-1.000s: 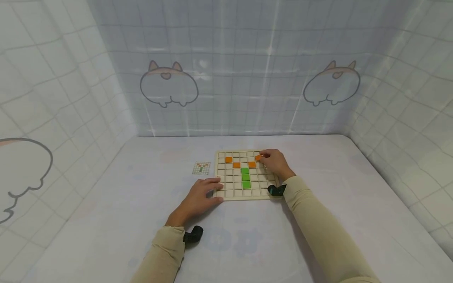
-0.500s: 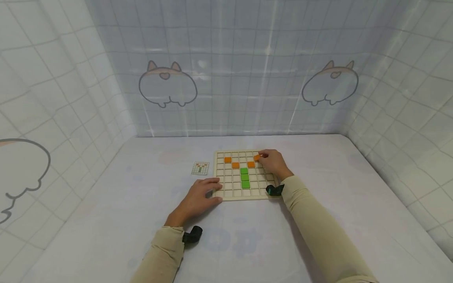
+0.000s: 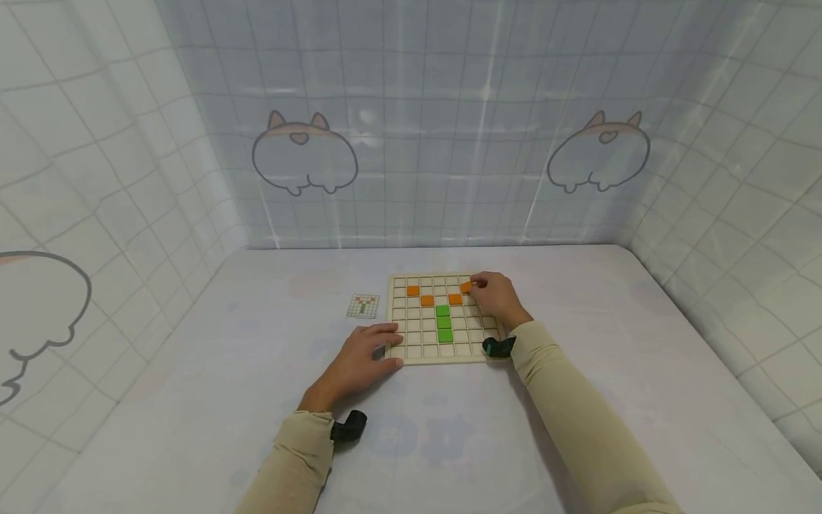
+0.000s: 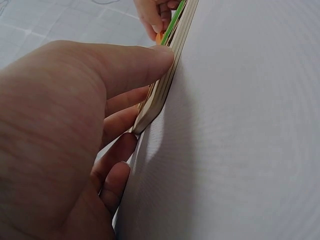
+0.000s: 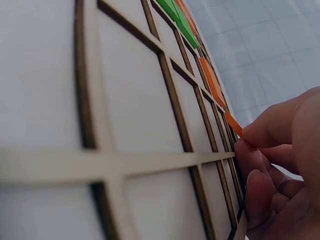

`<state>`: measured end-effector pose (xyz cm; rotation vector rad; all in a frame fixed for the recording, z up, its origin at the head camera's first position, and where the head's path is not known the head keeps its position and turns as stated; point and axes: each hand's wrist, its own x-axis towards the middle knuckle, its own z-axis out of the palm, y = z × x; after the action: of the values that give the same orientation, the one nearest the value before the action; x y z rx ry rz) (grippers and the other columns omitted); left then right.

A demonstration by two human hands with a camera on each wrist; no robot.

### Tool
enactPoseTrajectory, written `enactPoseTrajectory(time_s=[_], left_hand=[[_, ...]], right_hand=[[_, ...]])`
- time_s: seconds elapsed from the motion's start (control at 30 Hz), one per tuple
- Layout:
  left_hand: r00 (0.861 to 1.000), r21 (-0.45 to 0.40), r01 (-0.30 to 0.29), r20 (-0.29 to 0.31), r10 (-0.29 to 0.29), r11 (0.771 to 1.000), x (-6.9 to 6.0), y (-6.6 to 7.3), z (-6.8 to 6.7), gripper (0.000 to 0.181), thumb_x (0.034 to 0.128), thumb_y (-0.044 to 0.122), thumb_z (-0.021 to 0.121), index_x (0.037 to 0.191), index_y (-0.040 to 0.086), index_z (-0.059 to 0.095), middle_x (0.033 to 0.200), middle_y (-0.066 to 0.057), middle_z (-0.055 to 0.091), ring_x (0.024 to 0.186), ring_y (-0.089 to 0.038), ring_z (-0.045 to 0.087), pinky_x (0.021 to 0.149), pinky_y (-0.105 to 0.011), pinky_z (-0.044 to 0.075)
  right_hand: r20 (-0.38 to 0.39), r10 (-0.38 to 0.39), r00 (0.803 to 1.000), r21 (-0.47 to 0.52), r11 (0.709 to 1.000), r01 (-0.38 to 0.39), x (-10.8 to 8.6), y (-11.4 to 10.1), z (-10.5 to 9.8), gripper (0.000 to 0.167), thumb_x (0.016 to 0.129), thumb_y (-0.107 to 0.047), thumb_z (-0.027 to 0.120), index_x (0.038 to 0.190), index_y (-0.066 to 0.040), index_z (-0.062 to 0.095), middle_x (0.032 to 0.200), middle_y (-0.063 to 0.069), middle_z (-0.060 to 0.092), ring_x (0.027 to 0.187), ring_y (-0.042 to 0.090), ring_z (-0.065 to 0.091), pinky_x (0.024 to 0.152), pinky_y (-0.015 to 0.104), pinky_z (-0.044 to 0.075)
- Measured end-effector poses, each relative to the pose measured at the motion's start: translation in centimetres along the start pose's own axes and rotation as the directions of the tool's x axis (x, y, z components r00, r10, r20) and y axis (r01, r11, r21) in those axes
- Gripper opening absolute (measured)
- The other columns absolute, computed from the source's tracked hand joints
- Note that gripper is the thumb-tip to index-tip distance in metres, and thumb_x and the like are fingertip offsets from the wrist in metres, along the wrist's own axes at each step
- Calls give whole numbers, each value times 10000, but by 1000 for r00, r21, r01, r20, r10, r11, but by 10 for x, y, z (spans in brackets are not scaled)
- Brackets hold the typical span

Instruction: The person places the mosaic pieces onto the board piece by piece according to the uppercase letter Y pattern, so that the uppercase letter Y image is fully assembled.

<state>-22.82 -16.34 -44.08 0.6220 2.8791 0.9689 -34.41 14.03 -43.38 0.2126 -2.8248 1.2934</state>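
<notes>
A pale wooden grid board (image 3: 420,351) lies on the table. My right hand (image 3: 497,296) is at its far right part and pinches an orange square tile (image 3: 466,288) between thumb and finger. In the right wrist view this orange tile (image 5: 232,123) stands tilted at a cell of the grid. Three other orange tiles lie in cells, and green tiles (image 3: 444,323) run in a column near the middle. At the board's left edge my left hand (image 3: 359,360) rests with thumb and fingers spread; its thumb (image 4: 145,65) touches the board's rim in the left wrist view.
Left of the board lies a small card (image 3: 363,306) printed with a grid and a Y-shaped pattern. A white cloth (image 3: 225,400) covers the table. Checked curtains (image 3: 443,143) with cartoon drawings enclose the back and sides.
The head view has shifted very slightly. Both hands stay in place, and the right one keeps its pinch on the tilted orange tile.
</notes>
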Motion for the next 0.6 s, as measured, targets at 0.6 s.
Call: enactPoseTrajectory(time_s=[0.6], left_hand=[[1000, -7, 1, 10, -1, 1000, 0, 0, -1, 455, 922, 307, 726, 1346, 157, 658, 1518, 44, 468, 1364, -274, 385, 1085, -490, 337]], right_hand=[[15, 45, 999, 134, 990, -46, -3, 2, -6, 378, 1023, -201, 563, 1345, -11, 619, 1209, 180, 658, 1044, 306, 624, 871, 422, 514]])
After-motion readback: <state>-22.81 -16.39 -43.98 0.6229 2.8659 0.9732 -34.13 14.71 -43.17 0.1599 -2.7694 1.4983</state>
